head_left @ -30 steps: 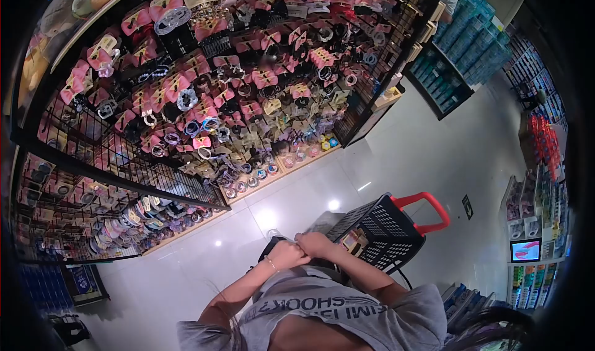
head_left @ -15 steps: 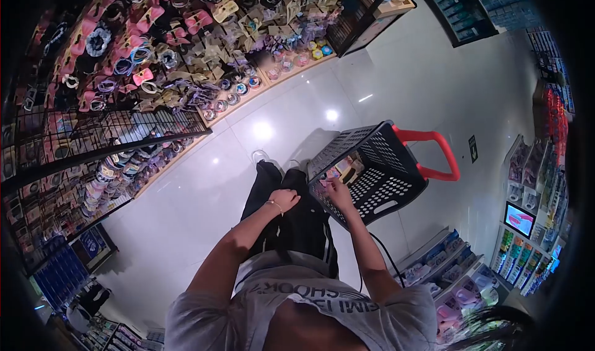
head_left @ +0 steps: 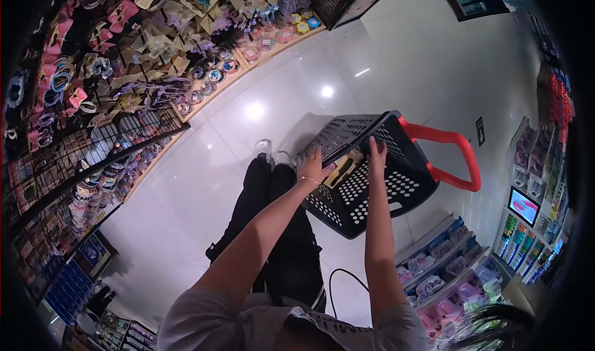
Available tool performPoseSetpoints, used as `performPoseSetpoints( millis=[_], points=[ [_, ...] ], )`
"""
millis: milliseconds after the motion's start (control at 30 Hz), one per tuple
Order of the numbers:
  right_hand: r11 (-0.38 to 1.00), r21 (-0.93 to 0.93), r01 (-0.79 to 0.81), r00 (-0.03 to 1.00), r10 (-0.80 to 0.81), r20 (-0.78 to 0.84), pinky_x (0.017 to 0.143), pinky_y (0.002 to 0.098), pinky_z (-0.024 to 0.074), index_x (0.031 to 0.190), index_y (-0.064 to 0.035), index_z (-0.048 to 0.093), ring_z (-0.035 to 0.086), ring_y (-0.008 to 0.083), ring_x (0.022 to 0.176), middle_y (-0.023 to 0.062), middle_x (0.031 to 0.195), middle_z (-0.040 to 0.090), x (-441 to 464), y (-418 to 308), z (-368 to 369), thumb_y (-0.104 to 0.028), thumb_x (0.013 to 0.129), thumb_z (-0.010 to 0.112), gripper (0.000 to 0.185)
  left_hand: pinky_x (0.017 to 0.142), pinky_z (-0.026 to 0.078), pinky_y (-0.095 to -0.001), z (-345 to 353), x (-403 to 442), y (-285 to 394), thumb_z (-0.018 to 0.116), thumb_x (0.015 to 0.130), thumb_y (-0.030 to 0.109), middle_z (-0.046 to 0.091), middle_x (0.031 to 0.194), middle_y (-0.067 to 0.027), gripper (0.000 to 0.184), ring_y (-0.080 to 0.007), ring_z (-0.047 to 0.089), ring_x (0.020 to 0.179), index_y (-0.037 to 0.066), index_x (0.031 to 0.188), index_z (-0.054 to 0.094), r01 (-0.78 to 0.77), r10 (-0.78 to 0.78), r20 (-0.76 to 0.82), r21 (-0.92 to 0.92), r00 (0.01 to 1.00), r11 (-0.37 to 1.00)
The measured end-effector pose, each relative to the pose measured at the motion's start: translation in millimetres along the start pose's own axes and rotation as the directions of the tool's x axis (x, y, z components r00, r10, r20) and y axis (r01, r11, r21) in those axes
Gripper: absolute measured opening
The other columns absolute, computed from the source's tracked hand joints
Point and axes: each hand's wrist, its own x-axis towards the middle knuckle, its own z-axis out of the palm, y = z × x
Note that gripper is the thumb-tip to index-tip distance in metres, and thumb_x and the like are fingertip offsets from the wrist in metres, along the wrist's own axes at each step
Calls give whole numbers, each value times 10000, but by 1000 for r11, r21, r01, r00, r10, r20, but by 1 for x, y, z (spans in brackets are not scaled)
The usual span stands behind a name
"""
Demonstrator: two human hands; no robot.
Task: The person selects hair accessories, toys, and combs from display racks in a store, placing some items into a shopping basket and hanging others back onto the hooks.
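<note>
Left hand (head_left: 312, 167) and right hand (head_left: 377, 157) sit apart at one black basket (head_left: 412, 165) with one red handle (head_left: 470, 159); their grip cannot be told.

Basket (head_left: 410, 160), right of centre: goods (head_left: 347, 166) inside partly hidden behind its wall; labels too small to read. Cannot tell whether right grip (head_left: 377, 157) touches the basket. Accessory rack (head_left: 162, 44), upper left, cut off by top edge. Shirt lettering (head_left: 334, 324), bottom centre, mostly hidden. Screen (head_left: 524, 206), right: content too small to tell.
</note>
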Motion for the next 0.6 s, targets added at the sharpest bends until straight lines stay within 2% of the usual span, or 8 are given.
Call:
performPoseSetpoints(
  millis=[133, 167, 233, 300, 367, 500, 533, 600],
  points=[
    [985, 114, -132, 984, 117, 132, 901, 430, 318, 1184, -93, 383, 420, 195, 1057, 61, 1128, 447, 35, -2, 23, -371, 761, 616, 557, 836, 438, -393, 19, 28, -5, 613, 718, 302, 426, 1221, -168, 679, -308, 504, 1016, 27, 1255, 302, 2, -20, 112, 160, 994, 987],
    [999, -47, 6, 990, 1, 140, 848, 364, 368, 1140, -62, 420, 446, 182, 1013, 66, 1086, 472, 30, -6, 32, -257, 763, 621, 469, 797, 460, -393, 28, 31, -12, 605, 723, 264, 462, 1175, -177, 632, -313, 552, 938, 25, 1238, 328, -42, 27, 93, 157, 995, 987],
    [993, -47, 109, 990, -104, 99, 776, 245, 392, 1104, 9, 447, 510, 161, 878, 71, 979, 532, 45, 13, 34, -65, 743, 582, 392, 749, 474, -391, 29, 36, -17, 589, 721, 213, 494, 1113, -186, 583, -318, 571, 871, 19, 1218, 354, -69, 51, 156, 108, 986, 992],
    [996, -49, 80, 994, -77, 73, 731, 249, 396, 995, 8, 483, 505, 141, 800, 51, 888, 535, 43, 10, 33, 7, 716, 524, 282, 701, 489, -389, 32, 33, -19, 573, 718, 163, 526, 1052, -195, 537, -323, 590, 805, 13, 1197, 380, -99, 85, 238, 49, 968, 994],
    [998, 0, 59, 998, -59, 22, 679, 246, 397, 893, -2, 480, 485, 129, 723, 29, 789, 507, 43, 6, 37, 32, 706, 502, 191, 645, 492, -399, 28, 36, -17, 546, 701, 98, 560, 949, -197, 494, -324, 597, 736, 1, 1167, 412, -131, 128, 167, 10, 978, 991],
    [997, -17, 73, 996, -72, 50, 648, 246, 393, 881, -5, 481, 474, 117, 693, 24, 764, 499, 51, -12, 48, 34, 698, 503, 189, 653, 488, -398, 22, 49, -16, 540, 687, 47, 569, 941, -186, 455, -309, 599, 754, 1, 1128, 437, -107, 107, 99, -9, 989, 994],
    [996, -9, 86, 994, -85, 68, 636, 246, 391, 874, -7, 481, 470, 113, 679, 21, 754, 495, 54, -15, 53, 32, 696, 504, 184, 618, 479, -433, 17, 53, -18, 495, 712, 50, 595, 802, -169, 441, -337, 591, 704, 61, 1147, 423, -125, 126, 29, -13, 992, 992],
    [993, -61, 103, 990, -96, 99, 628, 245, 405, 875, -10, 482, 484, 121, 670, 22, 752, 502, 66, -23, 68, 27, 696, 506, 184, 628, 476, -434, 4, 65, -21, 504, 714, 57, 598, 807, -162, 424, -335, 591, 716, 66, 1132, 438, -106, 107, 7, -19, 994, 994]
  ],
)
